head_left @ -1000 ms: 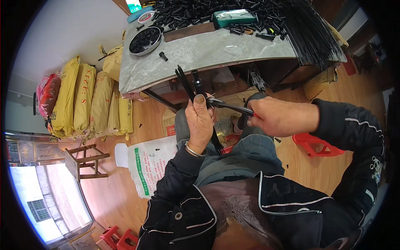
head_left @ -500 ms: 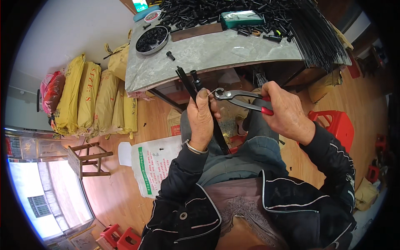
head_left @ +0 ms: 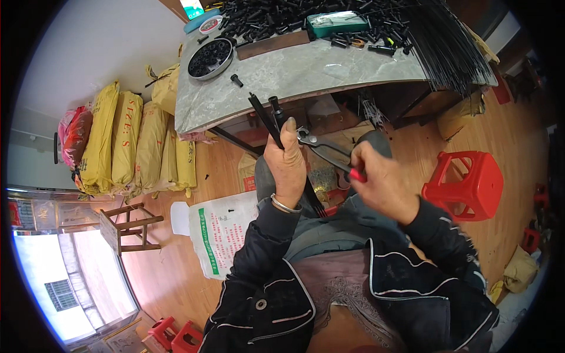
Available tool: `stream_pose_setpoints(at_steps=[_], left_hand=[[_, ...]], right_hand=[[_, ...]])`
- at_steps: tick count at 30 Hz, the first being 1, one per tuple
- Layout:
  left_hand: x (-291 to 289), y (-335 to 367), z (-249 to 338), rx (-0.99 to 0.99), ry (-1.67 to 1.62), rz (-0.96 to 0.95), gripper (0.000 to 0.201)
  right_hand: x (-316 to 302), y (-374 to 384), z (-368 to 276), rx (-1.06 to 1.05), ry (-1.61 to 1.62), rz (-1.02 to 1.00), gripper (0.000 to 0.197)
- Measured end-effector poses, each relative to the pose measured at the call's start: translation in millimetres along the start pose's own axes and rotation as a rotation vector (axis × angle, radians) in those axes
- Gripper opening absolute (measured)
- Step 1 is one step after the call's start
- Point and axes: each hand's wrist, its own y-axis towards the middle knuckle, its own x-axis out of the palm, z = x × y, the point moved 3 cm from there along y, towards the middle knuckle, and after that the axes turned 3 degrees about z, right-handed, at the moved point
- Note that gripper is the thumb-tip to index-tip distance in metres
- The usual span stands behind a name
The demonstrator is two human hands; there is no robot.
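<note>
My left hand (head_left: 286,162) is closed around a bundle of long thin black rods (head_left: 264,117), thumb pointing up, with the rods' lower ends showing beneath the hand. A black tubular fitting (head_left: 275,106) stands up beside the rods at the same hand. In my right hand (head_left: 382,181), slightly smeared by motion, is a pair of pincers (head_left: 323,147) with dark metal jaws and red on the handles. The pincers' jaws sit right by my left thumb. What lies between the jaws is too small to make out.
Ahead stands a stone-topped table (head_left: 282,67) with a heap of black fittings (head_left: 265,20), a round dish (head_left: 210,59), a green box (head_left: 338,23) and black rods (head_left: 438,47). A red stool (head_left: 465,182) is at right, yellow sacks (head_left: 125,138) and a wooden stool (head_left: 129,226) at left.
My right hand has moved down and left, swinging the pincers' handles lower. The jaws have come slightly left, closer to my left thumb. My left hand keeps its hold on the rods.
</note>
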Motion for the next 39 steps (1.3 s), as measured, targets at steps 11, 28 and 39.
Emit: stream_pose_setpoints(at_steps=[11, 28, 39], left_hand=[[-1, 3, 4, 0.008, -0.071, 0.003, 0.044], [9, -1, 9, -0.052, -0.083, -0.019, 0.045], [7, 4, -1, -0.044, -0.078, -0.019, 0.042]], right_hand=[[61, -29, 7, 0.248, 0.236, 0.232, 0.036], [-19, 30, 7, -0.419, -0.441, 0.247, 0.048], [25, -13, 10, -0.098, -0.083, 0.228, 0.034]])
